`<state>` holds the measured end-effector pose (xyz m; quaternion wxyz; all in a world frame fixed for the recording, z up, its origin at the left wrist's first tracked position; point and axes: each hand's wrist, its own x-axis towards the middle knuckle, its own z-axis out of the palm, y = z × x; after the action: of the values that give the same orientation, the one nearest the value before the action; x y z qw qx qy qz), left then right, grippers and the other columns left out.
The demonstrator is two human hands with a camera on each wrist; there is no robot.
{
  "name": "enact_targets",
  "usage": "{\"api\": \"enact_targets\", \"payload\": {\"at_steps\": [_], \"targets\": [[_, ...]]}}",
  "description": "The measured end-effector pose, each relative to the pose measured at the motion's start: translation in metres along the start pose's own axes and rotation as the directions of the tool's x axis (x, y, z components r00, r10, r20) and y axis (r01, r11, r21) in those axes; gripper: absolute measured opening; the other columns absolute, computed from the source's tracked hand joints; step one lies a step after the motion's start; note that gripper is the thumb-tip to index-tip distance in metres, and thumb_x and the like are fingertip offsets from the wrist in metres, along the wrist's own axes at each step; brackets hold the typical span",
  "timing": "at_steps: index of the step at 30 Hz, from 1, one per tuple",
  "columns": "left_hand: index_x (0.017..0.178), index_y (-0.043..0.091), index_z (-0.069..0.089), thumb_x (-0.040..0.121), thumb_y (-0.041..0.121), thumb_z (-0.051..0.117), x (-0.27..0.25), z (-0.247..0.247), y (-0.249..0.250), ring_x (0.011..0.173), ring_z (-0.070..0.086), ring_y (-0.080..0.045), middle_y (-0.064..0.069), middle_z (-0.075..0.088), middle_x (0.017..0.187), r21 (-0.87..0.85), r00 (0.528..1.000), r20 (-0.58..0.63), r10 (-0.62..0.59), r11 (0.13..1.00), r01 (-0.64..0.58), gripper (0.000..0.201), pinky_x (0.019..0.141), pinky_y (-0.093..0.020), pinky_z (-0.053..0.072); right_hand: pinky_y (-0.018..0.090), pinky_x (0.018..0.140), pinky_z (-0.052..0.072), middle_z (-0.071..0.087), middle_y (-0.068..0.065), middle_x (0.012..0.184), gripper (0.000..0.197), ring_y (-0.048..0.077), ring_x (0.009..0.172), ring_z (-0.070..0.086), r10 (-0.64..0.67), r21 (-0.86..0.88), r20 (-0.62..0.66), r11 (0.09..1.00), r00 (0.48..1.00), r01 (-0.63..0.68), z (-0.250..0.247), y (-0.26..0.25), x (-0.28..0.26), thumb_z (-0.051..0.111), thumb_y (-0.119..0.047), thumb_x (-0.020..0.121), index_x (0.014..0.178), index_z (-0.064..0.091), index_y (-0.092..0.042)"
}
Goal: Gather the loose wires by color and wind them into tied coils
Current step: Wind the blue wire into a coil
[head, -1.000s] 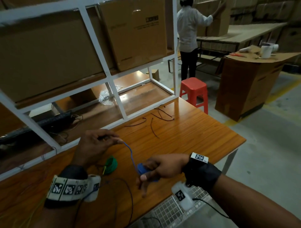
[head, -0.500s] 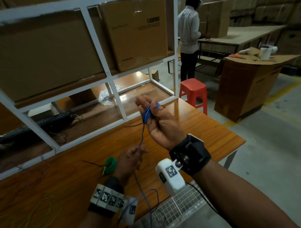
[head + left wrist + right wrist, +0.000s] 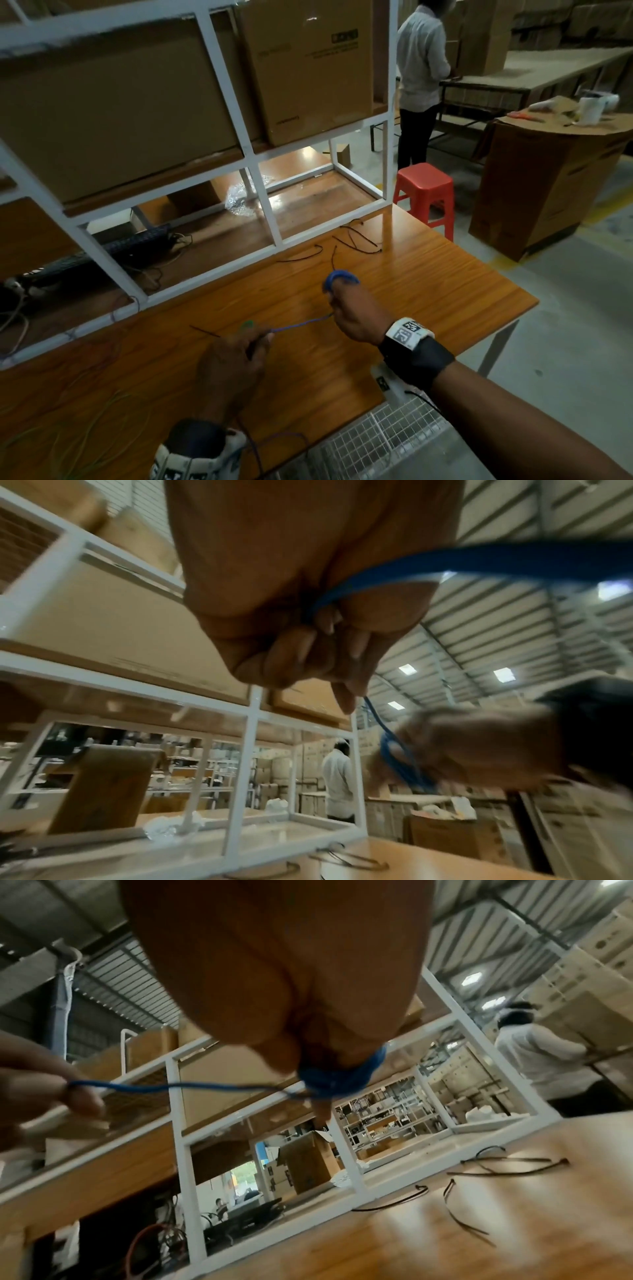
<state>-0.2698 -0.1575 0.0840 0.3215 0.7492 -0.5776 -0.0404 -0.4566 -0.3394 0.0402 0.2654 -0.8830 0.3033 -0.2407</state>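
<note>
winding blue wire (image 3: 301, 323) into a coil (image 3: 339, 277) over the table (image 3: 445, 291): looped round right hand (image 3: 356, 317) fingers as a former, pinched taut in left hand (image 3: 229, 370) to feed evenly. cable ties (image 3: 356, 240) waiting nearby for tying.

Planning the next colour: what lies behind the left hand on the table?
A green wire coil peeks out just beyond the left hand, which pinches the blue wire. Most of the coil is covered, so whether it is tied cannot be seen.
</note>
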Motion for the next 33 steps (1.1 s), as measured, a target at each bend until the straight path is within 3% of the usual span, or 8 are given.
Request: {"api": "enact_targets", "payload": {"at_steps": [3,6,12,16,20,23,28,33], "targets": [[0.106,0.026,0.076,0.090,0.025,0.071,0.014,-0.029,-0.004,0.060,0.050,0.009,0.008,0.072,0.085,0.109,0.993,-0.073,0.096,0.990,-0.088,0.017,0.050,-0.004,0.040,0.052,0.082,0.052,0.068,0.011,0.100,0.034,0.030,0.086,0.062,0.001,-0.042,0.366,0.999,0.930,0.015,-0.008,-0.009,-0.009,0.040,-0.030,0.110,0.100,0.067,-0.011],[0.098,0.034,0.076,0.089,0.043,0.069,0.033,-0.046,-0.004,0.073,0.064,0.001,0.014,0.073,0.091,0.032,0.979,-0.068,0.192,0.981,-0.191,0.014,0.058,-0.013,0.049,0.050,0.104,0.049,0.078,-0.002,0.100,0.062,0.028,0.105,0.068,-0.036,0.175,0.705,0.977,0.708,-0.125,-0.025,-0.032,-0.018,0.031,-0.058,0.108,0.096,0.076,-0.018],[0.095,0.034,0.076,0.087,0.050,0.067,0.075,-0.035,-0.001,0.094,0.070,-0.005,0.013,0.076,0.097,-0.282,0.984,0.003,0.176,0.945,-0.168,0.020,0.082,-0.035,0.058,0.059,0.120,0.033,0.075,0.000,0.099,0.028,0.043,0.124,0.059,-0.560,0.756,0.653,0.527,0.510,-0.390,-0.039,-0.064,-0.025,0.039,-0.018,0.110,0.123,0.057,-0.003],[0.099,0.028,0.071,0.092,0.041,0.063,0.073,-0.012,0.018,0.088,0.069,-0.007,0.011,0.074,0.096,-0.464,0.984,0.019,0.177,0.873,-0.148,0.016,0.076,-0.030,0.058,0.042,0.108,0.050,0.072,0.017,0.111,0.030,0.028,0.114,0.067,-0.679,0.897,0.292,-0.050,0.674,-0.440,-0.057,-0.085,-0.007,0.056,-0.018,0.102,0.123,0.053,0.002],[0.107,0.034,0.067,0.098,0.029,0.062,0.048,0.017,0.027,0.052,0.054,-0.006,0.006,0.061,0.063,-0.452,0.965,0.126,0.231,0.879,-0.152,0.012,0.049,-0.023,0.043,0.032,0.101,0.056,0.064,0.023,0.131,0.030,0.028,0.124,0.064,-0.255,0.929,0.063,-0.338,0.965,-0.151,-0.081,-0.097,0.015,0.045,-0.018,0.106,0.129,0.050,0.001],[0.124,0.035,0.061,0.097,0.031,0.062,0.027,0.030,0.022,0.058,0.061,-0.021,-0.006,0.060,0.065,-0.438,0.926,0.307,0.221,0.896,-0.069,0.028,0.054,-0.033,0.052,0.033,0.113,0.047,0.070,0.016,0.128,0.031,0.022,0.126,0.064,0.055,0.979,-0.021,-0.203,0.998,0.032,-0.087,-0.081,0.024,0.032,-0.019,0.113,0.131,0.051,-0.002],[0.107,0.027,0.070,0.094,0.028,0.065,0.013,0.018,-0.004,0.058,0.063,-0.019,0.000,0.064,0.066,-0.455,0.954,0.295,0.058,0.886,0.087,0.014,0.055,-0.033,0.050,0.027,0.088,0.052,0.073,-0.001,0.118,0.022,-0.001,0.104,0.064,0.127,0.419,-0.296,0.908,0.947,0.009,-0.078,-0.048,0.022,0.045,-0.024,0.110,0.105,0.066,-0.028],[0.088,0.031,0.075,0.083,0.043,0.069,0.009,-0.017,-0.010,0.071,0.069,-0.016,0.002,0.073,0.081,-0.323,0.986,0.165,-0.012,0.944,0.065,0.014,0.061,-0.036,0.057,0.028,0.070,0.046,0.072,-0.004,0.103,0.023,0.013,0.086,0.065,0.119,0.045,0.171,0.991,0.978,-0.128,-0.061,-0.031,0.008,0.047,-0.026,0.110,0.097,0.064,-0.017]]}}
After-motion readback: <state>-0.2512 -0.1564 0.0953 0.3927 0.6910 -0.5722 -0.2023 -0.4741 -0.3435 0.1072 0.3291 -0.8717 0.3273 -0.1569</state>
